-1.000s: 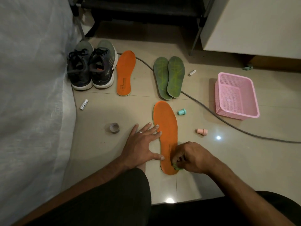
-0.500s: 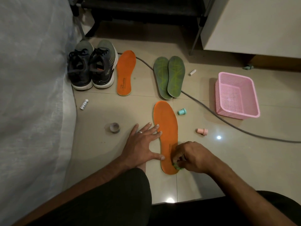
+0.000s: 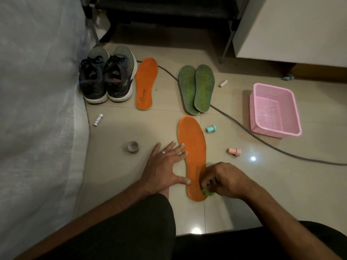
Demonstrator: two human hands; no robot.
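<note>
1. Nearest: right hand (image 3: 228, 180), fingers curled, pinching a small green piece (image 3: 207, 192) against the heel end of the near orange insole (image 3: 192, 147). Nature of the piece not discernible.
2. Just beside it: left hand (image 3: 163, 169), flat on the floor tiles (image 3: 116, 175), fingers straight and spread, gripping nothing. Thumb tip and two fingertips pressing on the insole's left edge. Ring (image 3: 163, 152) on one finger.
3. Near orange insole lying flat on the tiles, lengthwise, toe pointing away, between both hands.
4. Left of the spread fingers, apart: grey tape roll (image 3: 133, 146), lying flat.
5. Right of the insole: pink cap (image 3: 235, 152) on its side; further back a teal cap (image 3: 211, 128), near the toe, not touching.
6. Mid-distance: white tube (image 3: 98, 119) by the bedsheet (image 3: 37, 109); pink mesh basket (image 3: 272, 133) at right; grey cable (image 3: 262, 140) running in front of the basket.
7. Far row, left to right: pair of dark sneakers (image 3: 108, 79), second orange insole (image 3: 146, 83), two green insoles (image 3: 196, 89) overlapping, small white stick (image 3: 223, 83).
</note>
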